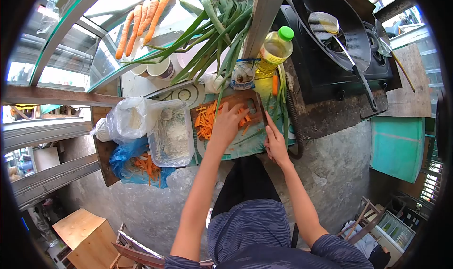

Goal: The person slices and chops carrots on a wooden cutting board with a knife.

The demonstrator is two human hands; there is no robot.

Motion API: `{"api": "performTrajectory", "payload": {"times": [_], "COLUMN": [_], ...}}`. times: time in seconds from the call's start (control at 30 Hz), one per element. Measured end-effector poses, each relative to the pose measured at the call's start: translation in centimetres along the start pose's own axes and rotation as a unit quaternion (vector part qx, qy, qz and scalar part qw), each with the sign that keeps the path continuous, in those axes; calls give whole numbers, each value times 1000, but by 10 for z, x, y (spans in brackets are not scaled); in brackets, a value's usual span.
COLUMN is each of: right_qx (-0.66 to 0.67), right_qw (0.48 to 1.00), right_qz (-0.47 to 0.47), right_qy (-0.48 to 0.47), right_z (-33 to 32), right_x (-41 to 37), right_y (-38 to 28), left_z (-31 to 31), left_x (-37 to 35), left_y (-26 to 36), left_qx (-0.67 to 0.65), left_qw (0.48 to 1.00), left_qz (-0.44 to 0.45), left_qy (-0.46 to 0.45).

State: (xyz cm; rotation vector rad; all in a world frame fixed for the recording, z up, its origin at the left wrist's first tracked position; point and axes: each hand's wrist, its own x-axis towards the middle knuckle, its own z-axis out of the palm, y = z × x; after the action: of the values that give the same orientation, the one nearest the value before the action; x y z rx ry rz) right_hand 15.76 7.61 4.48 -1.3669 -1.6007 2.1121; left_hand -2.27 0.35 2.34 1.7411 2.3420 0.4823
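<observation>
A wooden cutting board [256,97] lies on the table before me, with cut carrot strips [204,122] heaped on its left side. My left hand [227,122] rests over carrot pieces on the board, its fingers bent down onto them. At the board's right edge, my right hand [275,144] is closed around the handle of a knife [264,119]. The knife's blade points away from me, seen nearly edge-on. Left of the board stands a clear plastic container [178,136] with white flour-like powder. A piece of carrot [275,85] lies beyond the knife.
Spring onions [222,28] and whole carrots [150,19] lie at the back. An oil bottle [276,52] stands beside a small packet [244,74]. At right, a wok [347,37] with a ladle sits on a stove [330,82]. A blue bag [123,163] holds carrot peelings.
</observation>
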Motion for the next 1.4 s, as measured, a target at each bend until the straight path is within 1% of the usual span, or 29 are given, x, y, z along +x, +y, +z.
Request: {"api": "performTrajectory", "payload": {"times": [0.07,0.17,0.27,0.37,0.43,0.47,0.57,0.6,0.67,0.77,0.87,0.97,1.07,1.17,1.27,1.37,1.4], "right_qx": [-22,-57,-156,-205,-252,-267,-298,-309,-339,-376,-387,-378,-379,-398,-419,-442,-397], "right_qw": [999,998,988,977,966,962,951,947,938,922,919,921,918,907,898,890,910], "right_qz": [-22,-18,2,-49,-30,-35,-67,-72,-52,-79,-72,-87,-108,-121,-113,-89,-102], "right_qy": [14,19,23,43,42,44,51,53,50,57,31,36,42,63,68,74,67], "right_z": [-5,-6,-3,9,18,22,28,29,27,30,37,43,47,51,55,56,56], "right_x": [-2,-5,-3,0,0,0,2,2,0,-6,-13,-13,-15,-13,-10,-5,-1], "right_y": [6,12,25,42,39,39,40,35,23,20,16,25,31,39,44,46,49], "left_z": [6,-3,2,14,20,24,24,25,26,27,28,26,24,27,26,28,26], "left_x": [8,13,10,0,-6,-10,-14,-14,-17,-16,-15,-17,-15,-15,-15,-16,-17], "left_y": [-14,-21,-20,-18,-13,-12,-6,-6,-7,-7,-9,-12,-14,-15,-13,-13,-11], "left_qx": [43,26,21,-7,10,17,25,29,36,25,1,-26,-47,-26,-15,-9,-7], "left_qw": [996,995,998,1000,998,996,992,992,991,991,990,992,992,993,992,990,990], "left_qz": [68,84,50,-1,-22,-32,-50,-53,-60,-73,-78,-116,-113,-101,-80,-81,-90], "left_qy": [-48,-45,-28,8,56,80,109,111,114,110,119,46,30,49,100,111,110]}}
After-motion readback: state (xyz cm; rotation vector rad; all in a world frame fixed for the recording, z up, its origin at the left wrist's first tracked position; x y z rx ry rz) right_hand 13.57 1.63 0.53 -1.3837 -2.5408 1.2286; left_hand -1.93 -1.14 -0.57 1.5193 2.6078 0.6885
